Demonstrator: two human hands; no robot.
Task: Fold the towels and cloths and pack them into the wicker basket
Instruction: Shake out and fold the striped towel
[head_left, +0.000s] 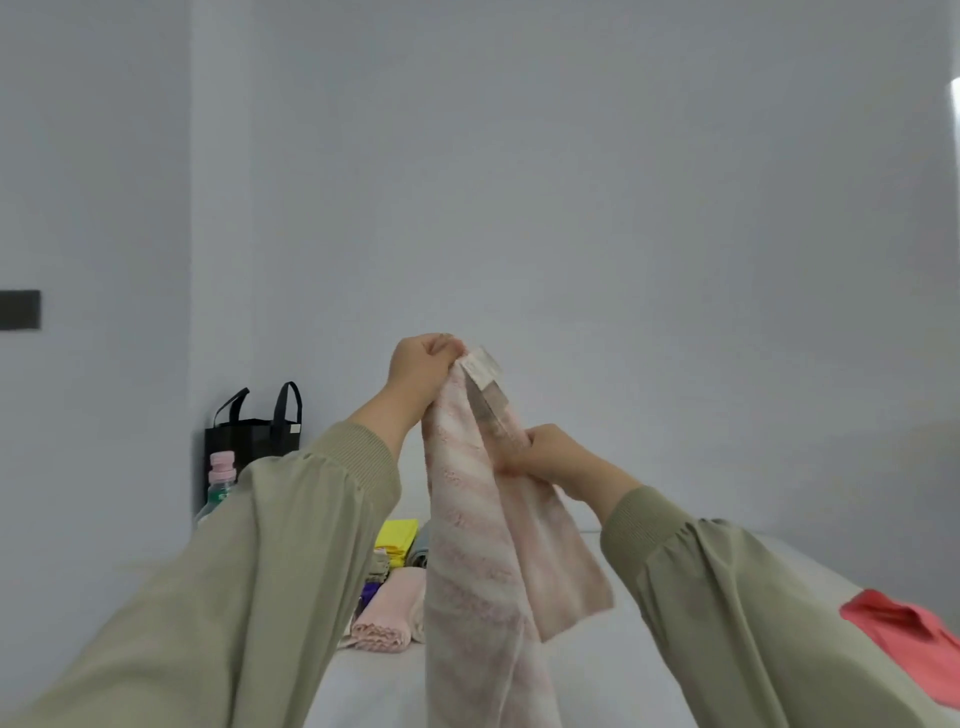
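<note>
Where the pink striped towel (467, 519) hangs: centre of the frame, held up above the white bench (597, 675), with its lower end running off the bottom edge.
Left hand (421, 371): raised highest, fingers pinching the towel's top corner beside the sewn label.
Right hand (550, 454): lower and to the right, fingers curled round the towel's side edge.
Handling: probably light, soft terry with no stiffness, so it sags wherever it is not held. It looks grippy rather than slippery and is best taken at the corners and hems.
Black tote bag (254, 431): lower left, upright against the wall.
Pink-capped bottle (222, 475): just in front of the bag, partly hidden by the left sleeve.
Yellow cloth (397, 538): folded on the bench, behind and left of the towel.
Pale pink cloth (389, 608): folded, nearer, just left of the towel.
Coral cloth (904, 639): lower right, rumpled, not yet folded.
In the way: the folded cloths likely crowd the laying space. The wicker basket is not in view.
</note>
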